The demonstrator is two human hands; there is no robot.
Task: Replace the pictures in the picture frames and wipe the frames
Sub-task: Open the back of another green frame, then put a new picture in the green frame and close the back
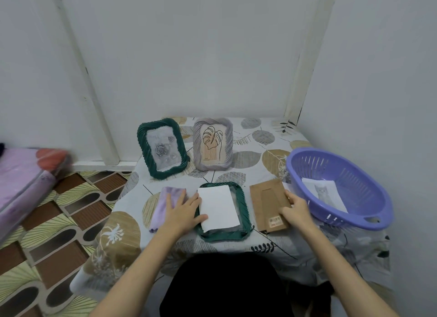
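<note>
A dark green frame [244,212] lies face down near the table's front edge with a white picture sheet [218,206] resting in its back. My left hand [183,210] lies flat at the frame's left side, thumb on the sheet's lower left corner, fingers over a purple cloth [163,198]. My right hand [295,210] grips the right edge of the brown cardboard backing board [266,203] lying right of the frame. Two more frames stand at the back: a green one with a grey rose picture [162,148] and a lilac one with a leaf drawing [212,144].
A purple plastic basket [369,212] at the table's right edge holds a cat picture [325,193]. The leaf-patterned tablecloth [255,151] covers the small table, which sits against white walls. A pink bundle [26,179] lies on the patterned floor to the left.
</note>
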